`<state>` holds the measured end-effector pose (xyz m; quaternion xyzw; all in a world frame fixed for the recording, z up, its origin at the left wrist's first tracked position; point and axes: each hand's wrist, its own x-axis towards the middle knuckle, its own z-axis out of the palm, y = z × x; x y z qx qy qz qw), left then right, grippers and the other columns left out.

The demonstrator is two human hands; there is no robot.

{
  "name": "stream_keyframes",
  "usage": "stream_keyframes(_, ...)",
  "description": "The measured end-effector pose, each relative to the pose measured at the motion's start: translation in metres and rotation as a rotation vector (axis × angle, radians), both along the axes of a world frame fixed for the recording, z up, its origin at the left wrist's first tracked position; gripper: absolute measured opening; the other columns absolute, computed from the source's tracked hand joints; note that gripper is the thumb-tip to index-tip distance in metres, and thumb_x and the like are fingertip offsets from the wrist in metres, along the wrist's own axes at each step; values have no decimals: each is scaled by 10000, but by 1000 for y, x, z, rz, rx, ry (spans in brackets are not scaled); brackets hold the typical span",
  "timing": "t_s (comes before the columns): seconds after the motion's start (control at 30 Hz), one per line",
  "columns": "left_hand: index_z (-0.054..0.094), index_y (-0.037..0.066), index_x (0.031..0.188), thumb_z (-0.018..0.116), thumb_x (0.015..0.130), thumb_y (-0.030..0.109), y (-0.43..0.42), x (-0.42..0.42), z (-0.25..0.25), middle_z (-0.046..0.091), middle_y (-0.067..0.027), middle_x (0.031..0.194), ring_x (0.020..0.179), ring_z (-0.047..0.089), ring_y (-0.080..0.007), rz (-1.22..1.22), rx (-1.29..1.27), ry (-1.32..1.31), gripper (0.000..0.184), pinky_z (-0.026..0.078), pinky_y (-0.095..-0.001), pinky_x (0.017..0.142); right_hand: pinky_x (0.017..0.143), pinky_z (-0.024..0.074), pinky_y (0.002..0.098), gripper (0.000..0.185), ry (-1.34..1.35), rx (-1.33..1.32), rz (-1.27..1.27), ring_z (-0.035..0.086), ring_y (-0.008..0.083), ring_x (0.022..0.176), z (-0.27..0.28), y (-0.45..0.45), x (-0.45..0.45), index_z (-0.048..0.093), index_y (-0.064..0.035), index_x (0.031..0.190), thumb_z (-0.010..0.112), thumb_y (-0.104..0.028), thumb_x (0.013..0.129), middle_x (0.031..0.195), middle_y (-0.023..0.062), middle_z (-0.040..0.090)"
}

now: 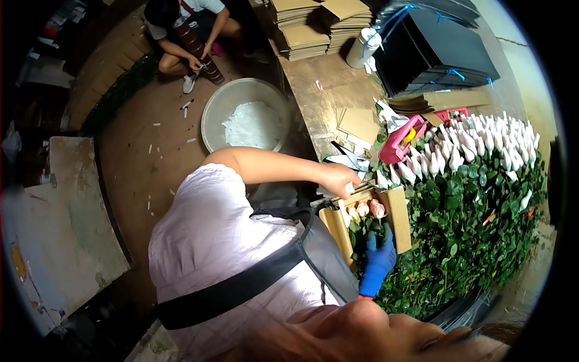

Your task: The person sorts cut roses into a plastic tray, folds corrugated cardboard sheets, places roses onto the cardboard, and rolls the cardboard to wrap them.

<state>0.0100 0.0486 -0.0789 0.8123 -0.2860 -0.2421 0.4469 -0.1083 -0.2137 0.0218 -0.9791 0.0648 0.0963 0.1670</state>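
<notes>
My left hand [339,181] is bare and closed at the upper edge of a corrugated cardboard wrap [396,221]. A small white patch shows at its fingers; what they hold is unclear. Several pale pink roses [363,209] lie with green leaves inside the wrap, heads near my left hand. My right hand [379,260], in a blue glove with a red cuff, is just below the blooms. Its thumb and a finger close around the stem of the rightmost rose [377,209].
Beside the wrap stand rows of roses with white-sleeved heads [458,148]. A pink tool holder [401,142] and scissors [350,158] lie behind it. Cardboard stacks [301,30] and black sheets [446,48] are farther back. A round tub [211,114] sits on the floor near a seated person [187,42].
</notes>
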Motion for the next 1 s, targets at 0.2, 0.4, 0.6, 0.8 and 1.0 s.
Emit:
stream_keyframes(0.2,704,77,1062,766,750,479,-33,4,-18,706,-165,931,902,662,-341,-490,183,95,512,506,-425,761,776,530,406,312,365,-8,240,684,317,857,-23,33,9,720,-131,1003,724,-384,820,933,137,714)
stream_keyframes(0.4,714,67,898,704,808,377,-35,-24,-21,702,-126,804,773,668,-290,-112,-47,368,324,506,-408,691,709,523,440,277,314,-99,358,677,333,779,-33,35,13,713,-132,932,695,-390,832,835,130,709)
stream_keyframes(0.6,669,54,797,654,832,187,-7,-47,-30,665,-92,718,630,619,-153,691,-483,391,138,486,-352,587,642,501,484,267,163,-78,501,643,367,703,-47,26,11,630,-123,830,703,-379,808,739,143,663)
stream_keyframes(0.8,713,85,992,654,832,300,166,-26,-25,711,-127,914,926,667,-316,262,1192,-20,275,512,-441,831,615,488,458,180,174,-151,644,647,339,712,-46,25,12,612,-144,882,603,-323,871,748,127,657)
stream_keyframes(1.0,656,93,1056,600,883,310,111,-27,-8,678,-118,1045,1040,595,-334,98,646,-93,283,463,-428,901,640,495,401,98,401,-419,791,678,270,790,-36,42,28,603,-158,912,506,-168,913,807,77,680)
